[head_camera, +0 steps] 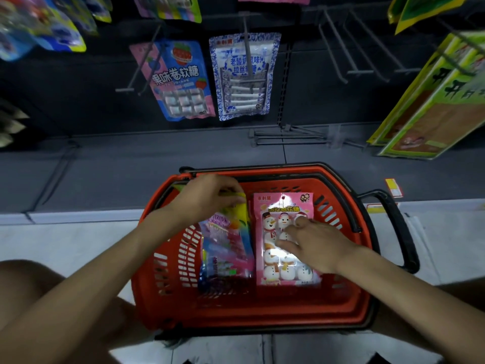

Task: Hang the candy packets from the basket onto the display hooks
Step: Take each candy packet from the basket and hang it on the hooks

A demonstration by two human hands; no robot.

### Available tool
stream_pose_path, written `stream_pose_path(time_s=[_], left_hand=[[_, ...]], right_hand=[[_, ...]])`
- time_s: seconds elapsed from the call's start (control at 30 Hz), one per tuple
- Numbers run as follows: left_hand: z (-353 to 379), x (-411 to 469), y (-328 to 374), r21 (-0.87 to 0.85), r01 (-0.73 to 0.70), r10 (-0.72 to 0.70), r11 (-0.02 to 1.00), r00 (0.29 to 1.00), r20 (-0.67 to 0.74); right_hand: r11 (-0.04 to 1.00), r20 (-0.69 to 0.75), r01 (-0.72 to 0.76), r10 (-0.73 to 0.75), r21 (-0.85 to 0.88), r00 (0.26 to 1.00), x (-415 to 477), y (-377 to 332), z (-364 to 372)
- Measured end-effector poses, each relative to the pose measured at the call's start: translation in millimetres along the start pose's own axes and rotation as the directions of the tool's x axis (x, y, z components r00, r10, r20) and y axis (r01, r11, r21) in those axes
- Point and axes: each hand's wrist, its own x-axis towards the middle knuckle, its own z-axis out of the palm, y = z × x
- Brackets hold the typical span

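Snowman packet (284, 206) in the basket (341, 306) looks light, floppy, slick; right hand (315, 241) rests open-fingered on it, left hand (210, 193) pinches the rainbow packet (233, 232) by its top.

Shop aisle — display hooks (338, 46), hung packets (181, 80), basket (349, 306)

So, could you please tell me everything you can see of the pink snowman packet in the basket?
The pink snowman packet is a flat, glossy plastic pouch with yellow lettering, a small hang hole at the top centre and a clear window showing rows of white snowman sweets. It lies face up in the right half of the red basket, beside a multicoloured packet. The right hand rests on its middle, fingers spread.
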Motion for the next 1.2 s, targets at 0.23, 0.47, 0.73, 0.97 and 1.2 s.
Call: stream_pose_path(time_s=[0.23,0.47,0.73,0.97,1.2], left_hand=[[-39.5,-5.7,36.4,-0.096,-0.048,0.021,0.994,0.964,-0.266],[-51.0,-7.0,64.7,-0.403,-0.195,-0.031,0.894,0.871,-0.490],[-48.2,-7.4,39.9,-0.497,-0.196,-0.327,0.846,0.546,-0.772],[-33.6,-12.6,48.4,-0.904,0.064,-0.342,0.422,0.935,-0.094],[-48.4,-22.3,44.6,-0.892,-0.016,-0.292,0.452,0.942,-0.165]], right_hand=[[0.894,-0.228,0.206,-0.121,0.398,0.966,7.0,-28.5,-10.9],[0.573,-0.416,0.263,0.152,0.776,0.896,15.2,-43.2,-20.5],[0.284,-0.355,0.277,0.275,0.918,0.893,10.3,-25.6,-36.1],[0.127,-0.417,0.397,0.322,0.909,0.850,-6.2,-19.3,-72.4],[0.131,-0.467,0.448,0.258,0.884,0.846,-17.1,-29.8,-101.4]])
